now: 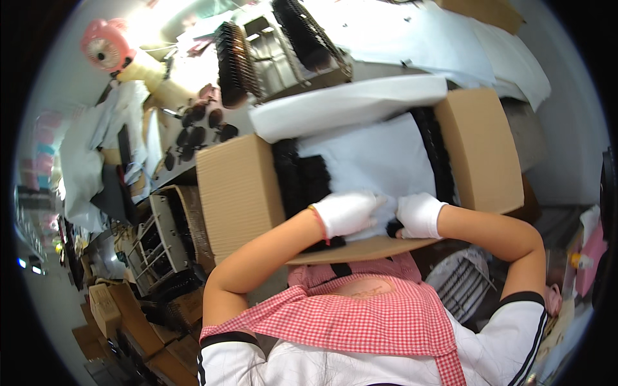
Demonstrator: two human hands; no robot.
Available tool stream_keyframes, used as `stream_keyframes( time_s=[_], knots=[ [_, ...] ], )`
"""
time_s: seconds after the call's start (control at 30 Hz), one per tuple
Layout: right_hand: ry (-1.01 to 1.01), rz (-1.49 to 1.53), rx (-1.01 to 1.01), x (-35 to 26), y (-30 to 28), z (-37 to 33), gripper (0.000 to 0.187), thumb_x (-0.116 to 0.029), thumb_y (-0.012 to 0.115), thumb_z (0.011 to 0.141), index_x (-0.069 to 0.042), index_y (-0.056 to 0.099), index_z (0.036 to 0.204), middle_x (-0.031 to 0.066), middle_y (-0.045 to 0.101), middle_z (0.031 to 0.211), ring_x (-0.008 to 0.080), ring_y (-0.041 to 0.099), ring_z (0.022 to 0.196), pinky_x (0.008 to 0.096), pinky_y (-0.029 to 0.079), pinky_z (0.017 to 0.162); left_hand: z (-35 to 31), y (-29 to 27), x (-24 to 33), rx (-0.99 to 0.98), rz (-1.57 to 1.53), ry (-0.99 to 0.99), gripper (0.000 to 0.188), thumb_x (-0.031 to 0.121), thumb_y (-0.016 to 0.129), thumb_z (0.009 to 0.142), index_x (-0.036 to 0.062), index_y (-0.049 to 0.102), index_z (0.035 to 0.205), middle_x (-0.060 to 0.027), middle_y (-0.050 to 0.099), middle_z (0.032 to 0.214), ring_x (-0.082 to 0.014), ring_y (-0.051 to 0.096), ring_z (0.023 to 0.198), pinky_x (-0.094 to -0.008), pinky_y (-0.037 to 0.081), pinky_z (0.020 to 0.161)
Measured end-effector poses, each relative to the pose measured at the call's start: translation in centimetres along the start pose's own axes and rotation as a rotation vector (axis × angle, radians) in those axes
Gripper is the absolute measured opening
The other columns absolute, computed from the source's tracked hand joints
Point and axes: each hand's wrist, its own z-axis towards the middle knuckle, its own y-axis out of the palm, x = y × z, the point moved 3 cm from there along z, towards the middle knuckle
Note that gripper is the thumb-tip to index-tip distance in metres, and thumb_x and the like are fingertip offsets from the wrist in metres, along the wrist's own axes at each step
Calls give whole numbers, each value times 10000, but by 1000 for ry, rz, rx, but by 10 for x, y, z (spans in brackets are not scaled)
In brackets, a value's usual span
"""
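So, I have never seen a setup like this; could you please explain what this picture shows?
There is no machine here: a person is working by hand. One wide fisheye camera worn on the head looks down, so edges bend and the red checked apron shows below. In front is an open cardboard box, with a white sheet inside and black, fuzzy-looking items beside it. The white-gloved left hand and right hand are close together at the sheet; I cannot tell whether they grip it. Beyond the box is a metal rack; a pink fan is at upper left.
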Motion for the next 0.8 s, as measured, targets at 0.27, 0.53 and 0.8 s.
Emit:
stream_keyframes(
  time_s=[0.27, 0.53, 0.8],
  knots=[
    [-480, 186, 751, -15, -136, 27, 351, -330, 672, 860, -43, 679, 1062, 155, 644, 974, 351, 644, 952, 436, 523, 852, -99, -208, -145, 990, 436, -490, 866, 367, 840, 732, -83, 443, 1357, -269, 507, 1317, -391, 494, 1236, -432, 421, 1062],
    [-155, -45, 888, -44, -240, 175, 309, -378, 581, 948, -113, 736, 981, 95, 725, 884, 240, 658, 959, 403, 391, 1015, -78, -260, -204, 511, 271, -603, 622, 469, 820, 701, -68, 639, 958, -189, 684, 931, -263, 651, 871, -362, 511, 815],
    [-124, 40, 856, -38, -239, 196, 285, -351, 509, 992, -199, 748, 964, 34, 742, 871, 186, 661, 959, 429, 300, 1095, -55, -225, -187, 83, 773, -315, 159, 183, 703, 755, 80, 647, 862, -153, 619, 768, -335, 586, 846, -418, 473, 782]
  ],
)
